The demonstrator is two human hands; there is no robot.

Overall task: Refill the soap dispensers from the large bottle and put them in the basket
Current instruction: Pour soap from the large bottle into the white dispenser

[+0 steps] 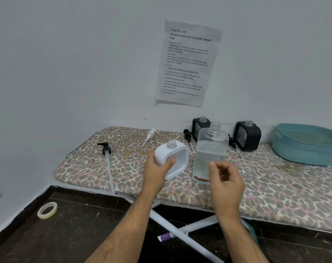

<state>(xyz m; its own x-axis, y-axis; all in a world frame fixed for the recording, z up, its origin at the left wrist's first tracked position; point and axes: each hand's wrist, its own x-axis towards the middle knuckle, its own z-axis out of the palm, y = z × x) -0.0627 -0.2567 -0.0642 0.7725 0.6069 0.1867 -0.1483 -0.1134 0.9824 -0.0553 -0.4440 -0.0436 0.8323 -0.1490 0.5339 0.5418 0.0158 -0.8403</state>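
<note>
My left hand (157,168) grips a white soap dispenser (177,158) by its left side; it is tilted, its neck open with no pump. Just right of it stands the large clear bottle (211,149), uncapped and about half full of clear liquid. My right hand (226,181) hovers in front of the bottle's lower right corner with loosely curled fingers that hold nothing. Two black dispensers (196,128) (247,137) stand uncapped by the wall. The teal basket (303,149) sits at the far right.
All of this rests on an ironing board with a leopard-print cover (275,186). Loose pumps lie on it: a black one with a long tube (106,149), a white one (151,133), another black one (187,134). A tape roll (47,210) lies on the floor.
</note>
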